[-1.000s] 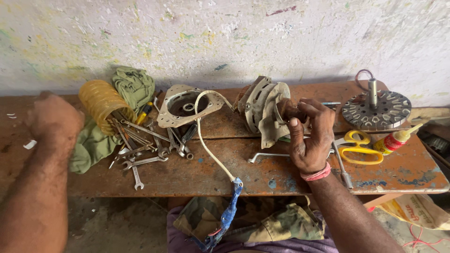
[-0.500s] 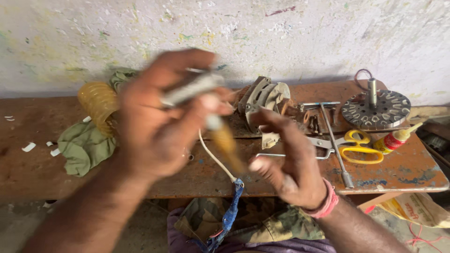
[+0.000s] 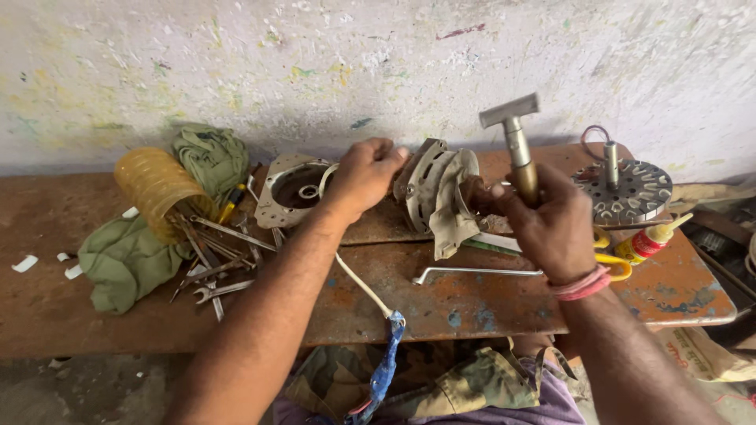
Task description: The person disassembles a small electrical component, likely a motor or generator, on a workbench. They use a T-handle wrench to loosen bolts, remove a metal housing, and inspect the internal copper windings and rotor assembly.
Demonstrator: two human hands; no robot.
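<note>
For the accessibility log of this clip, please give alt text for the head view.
The right hand holds a small hammer upright while the left hand grips the edge of a metal motor housing on a rusty workbench. To the left lie spanners, green cloths and a yellow ribbed hose; a round slotted motor core stands at right.

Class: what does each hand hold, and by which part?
The right hand grips a small hammer by its handle; the left hand rests on the motor housing's edge.
</note>
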